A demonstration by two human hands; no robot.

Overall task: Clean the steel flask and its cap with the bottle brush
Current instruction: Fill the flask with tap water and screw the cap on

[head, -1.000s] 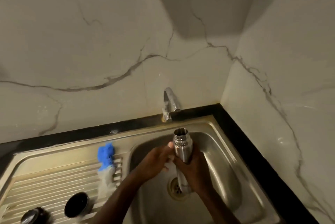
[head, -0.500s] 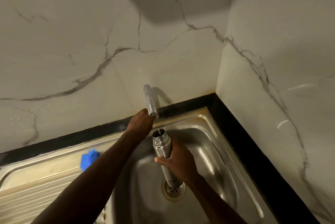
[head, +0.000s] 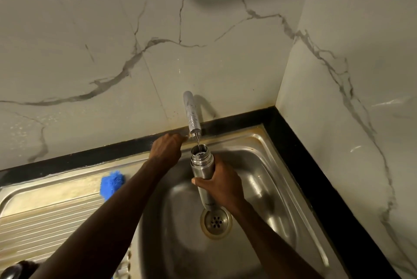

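We see the right hand (head: pixel 222 185) with its fingers (head: pixel 198 181) wrapped tightly around the middle of the steel flask (head: pixel 201 165), thumb on the near side. The flask stands nearly upright over the sink basin (head: pixel 266 179), its open mouth directly beneath the tap spout (head: pixel 191 112) and its base above the drain (head: pixel 216 222). A thin stream of water (head: pixel 198 140) falls from the spout into the mouth. The left hand (head: pixel 167 150) is curled closed at the rear edge of the sink, at the foot of the tap (what its fingers grasp is hidden behind the knuckles). The left forearm crosses the ribbed drainboard (head: pixel 45 215) diagonally. At the rear edge of the drainboard lies the blue head of the bottle brush (head: pixel 111 182), partly covered by that forearm. A dark rounded object (head: pixel 13 270) sits at the near left corner of the drainboard; we cannot tell whether it is the cap. A black counter border (head: pixel 320 188) frames the sink, and veined marble wall (head: pixel 112 41) rises behind and to the right.
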